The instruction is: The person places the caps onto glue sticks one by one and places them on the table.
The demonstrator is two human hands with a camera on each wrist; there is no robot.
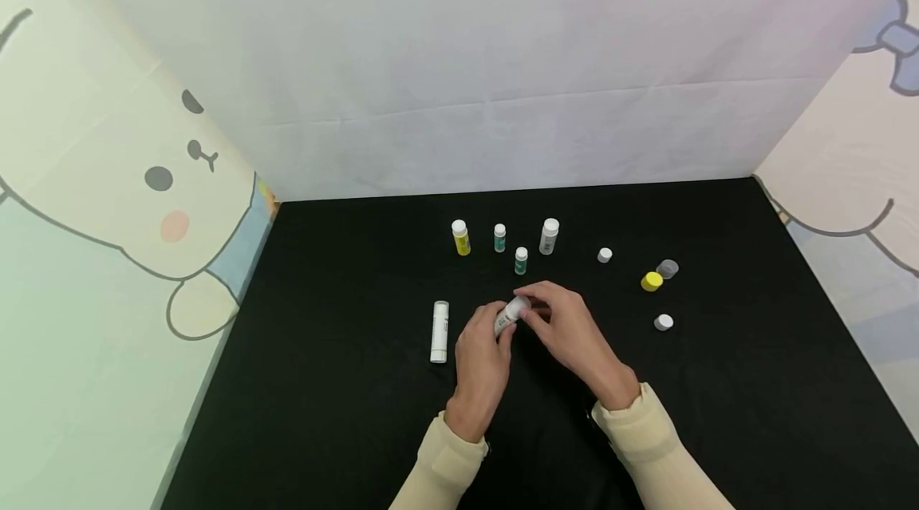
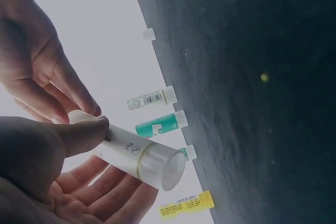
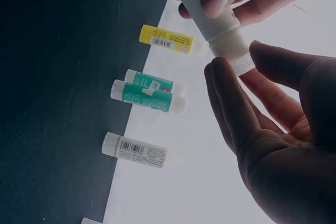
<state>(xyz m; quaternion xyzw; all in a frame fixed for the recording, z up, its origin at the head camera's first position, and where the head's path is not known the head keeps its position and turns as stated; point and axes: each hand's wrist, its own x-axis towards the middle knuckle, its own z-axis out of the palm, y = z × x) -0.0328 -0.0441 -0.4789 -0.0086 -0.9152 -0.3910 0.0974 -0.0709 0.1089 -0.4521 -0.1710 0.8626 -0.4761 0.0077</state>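
My left hand (image 1: 483, 358) holds a white glue stick (image 1: 506, 322) tilted above the black table, its thumb along one side of the barrel and its fingers round the other. With thumb and fingertips, my right hand (image 1: 572, 332) pinches the upper end of the same stick. Seen from the right wrist, that ribbed, whitish end (image 3: 242, 65) sits between the fingertips. The lower, translucent end (image 2: 173, 171) points toward the left wrist camera. Left of my left hand, another white glue stick (image 1: 439, 332) lies on the cloth.
Behind my hands stand a yellow glue stick (image 1: 461, 239), two green ones (image 1: 499, 239) (image 1: 521, 262) and a white one (image 1: 549, 237), all white-topped. To the right lie a yellow cap (image 1: 652, 281), a clear cap (image 1: 668, 269) and two white caps (image 1: 605, 255) (image 1: 664, 322).
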